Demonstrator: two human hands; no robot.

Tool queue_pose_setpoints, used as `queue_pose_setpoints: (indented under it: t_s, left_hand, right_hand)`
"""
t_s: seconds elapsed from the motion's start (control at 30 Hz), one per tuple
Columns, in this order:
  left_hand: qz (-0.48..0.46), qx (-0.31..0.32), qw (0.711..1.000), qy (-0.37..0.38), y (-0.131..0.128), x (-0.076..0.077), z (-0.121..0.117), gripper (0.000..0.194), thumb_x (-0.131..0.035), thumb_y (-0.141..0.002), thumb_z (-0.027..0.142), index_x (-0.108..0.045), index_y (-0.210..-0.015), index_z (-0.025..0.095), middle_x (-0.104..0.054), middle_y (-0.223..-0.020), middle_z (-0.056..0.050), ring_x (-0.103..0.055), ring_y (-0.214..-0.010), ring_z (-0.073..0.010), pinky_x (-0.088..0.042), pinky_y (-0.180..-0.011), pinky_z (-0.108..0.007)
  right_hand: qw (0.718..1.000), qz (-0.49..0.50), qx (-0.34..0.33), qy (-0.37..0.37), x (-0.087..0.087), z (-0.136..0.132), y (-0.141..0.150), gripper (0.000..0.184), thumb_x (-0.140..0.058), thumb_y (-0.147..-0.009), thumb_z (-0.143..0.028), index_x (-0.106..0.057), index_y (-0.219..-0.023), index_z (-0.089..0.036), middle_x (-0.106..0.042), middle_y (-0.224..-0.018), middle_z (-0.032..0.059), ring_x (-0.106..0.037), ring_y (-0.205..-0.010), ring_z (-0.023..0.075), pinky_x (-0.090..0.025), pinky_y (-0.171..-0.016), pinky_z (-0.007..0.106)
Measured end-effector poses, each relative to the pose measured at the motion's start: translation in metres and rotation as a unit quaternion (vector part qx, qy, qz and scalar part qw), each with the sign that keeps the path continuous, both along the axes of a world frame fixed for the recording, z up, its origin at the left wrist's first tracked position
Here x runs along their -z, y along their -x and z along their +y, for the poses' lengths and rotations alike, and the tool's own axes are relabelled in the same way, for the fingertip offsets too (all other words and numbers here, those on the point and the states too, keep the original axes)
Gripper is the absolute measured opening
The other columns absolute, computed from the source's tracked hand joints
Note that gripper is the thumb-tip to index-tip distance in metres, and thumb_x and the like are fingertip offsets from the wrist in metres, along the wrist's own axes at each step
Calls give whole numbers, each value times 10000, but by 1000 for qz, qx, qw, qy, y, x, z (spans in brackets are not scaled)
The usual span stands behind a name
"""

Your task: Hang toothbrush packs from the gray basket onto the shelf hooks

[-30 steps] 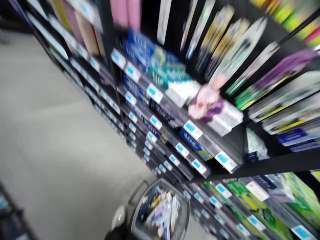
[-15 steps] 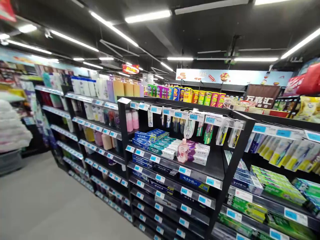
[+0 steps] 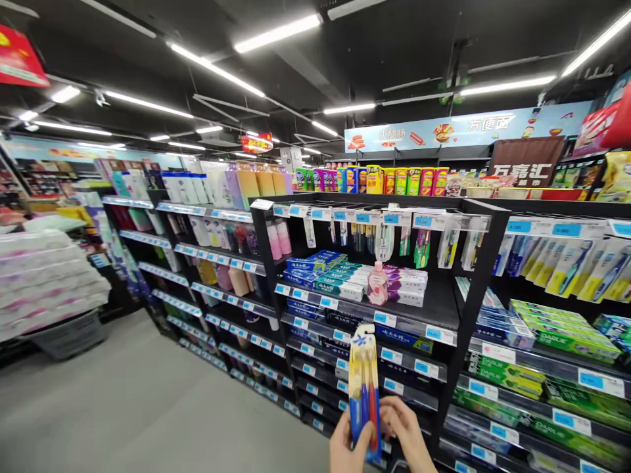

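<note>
Toothbrush pack (image 3: pixel 363 384), yellow-backed with a blue and a red brush, is standing upright at the bottom of the view, in front of the black shelf (image 3: pixel 444 309). Left hand (image 3: pixel 348 450) and right hand (image 3: pixel 407 433) are both gripping its lower end. Behind it, a pink bottle (image 3: pixel 377 284) is sitting among toothpaste boxes (image 3: pixel 340 279).

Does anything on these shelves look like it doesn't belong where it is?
Yes: a small pink bottle stands alone at the front of the toothpaste boxes, the only bottle among flat cartons there. The other bottles sit on the shelves further left. Both hands hold up a toothbrush pack, which looks intact.
</note>
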State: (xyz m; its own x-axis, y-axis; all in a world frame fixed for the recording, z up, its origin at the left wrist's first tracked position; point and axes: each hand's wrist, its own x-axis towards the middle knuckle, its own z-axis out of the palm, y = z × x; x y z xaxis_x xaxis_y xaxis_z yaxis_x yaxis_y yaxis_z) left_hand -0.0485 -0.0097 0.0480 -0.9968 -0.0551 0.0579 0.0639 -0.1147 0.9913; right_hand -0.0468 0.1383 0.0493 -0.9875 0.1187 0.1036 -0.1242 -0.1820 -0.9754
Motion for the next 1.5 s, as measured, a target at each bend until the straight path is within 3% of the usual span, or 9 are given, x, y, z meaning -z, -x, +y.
queue_pose_setpoints:
  t_s: [0.1,0.17,0.27,0.43,0.63,1.03,1.2,1.5]
  left_hand:
    - [-19,8,997,-80,9,-26,-7,476,-831,-696,593,-704,-854,162,-757,-788,-75,-700,-729,-218,-579,-687,-285]
    - [-23,9,996,-89,11,-38,-10,463,-820,-720,590,-680,-836,163,-723,-739,-48,-655,-671,-180,-544,-624,-251]
    - [-31,17,994,-101,11,-45,-11,480,-825,-710,597,-680,-840,158,-725,-756,-55,-646,-679,-176,-538,-631,-252]
    - [-32,35,995,-93,11,-39,-18,480,-837,-700,571,-671,-887,162,-734,-790,-63,-681,-736,-201,-566,-694,-281]
    - [-40,56,993,-95,13,-35,-27,520,-871,-665,511,-669,-993,162,-763,-909,-102,-731,-855,-245,-590,-783,-314]
    - [-7,64,995,-78,14,-44,-28,316,-792,-791,375,-622,-971,179,-707,-831,-20,-657,-735,-151,-537,-710,-240]
    - [-18,55,995,-78,13,-44,-28,372,-820,-741,404,-635,-969,176,-738,-860,-43,-693,-772,-180,-564,-749,-273]
    - [-36,54,994,-82,25,-31,-24,501,-877,-638,502,-665,-938,162,-767,-869,-87,-725,-793,-227,-607,-747,-304]
  right_hand:
    - [996,-14,-79,-36,17,-30,-17,604,-726,-768,-742,-740,-946,-165,-683,-723,58,-564,-563,152,-426,-525,261]
    - [995,-21,-91,-45,26,-44,-24,615,-658,-818,-760,-728,-908,-156,-677,-694,58,-558,-535,147,-421,-531,267]
    - [995,-23,-87,-52,27,-52,-27,634,-555,-894,-756,-707,-811,-146,-663,-626,64,-578,-530,162,-429,-552,281]
    - [997,-4,-41,-63,17,-53,-24,650,-499,-936,-735,-687,-733,-146,-629,-547,51,-598,-531,172,-427,-563,277]
    - [999,18,-15,-40,21,-66,-21,611,-508,-958,-696,-663,-720,-155,-605,-531,23,-557,-492,138,-411,-532,252]
    - [999,1,-12,-33,5,-70,-16,606,-533,-927,-724,-664,-709,-174,-613,-526,16,-539,-465,138,-437,-517,265]
    - [1000,-11,-1,-25,9,-72,-19,608,-545,-918,-730,-645,-696,-173,-589,-511,6,-531,-471,130,-426,-515,249]
    - [1000,2,-1,-21,26,-73,-7,665,-473,-917,-781,-661,-752,-165,-541,-471,-13,-505,-428,122,-373,-477,234]
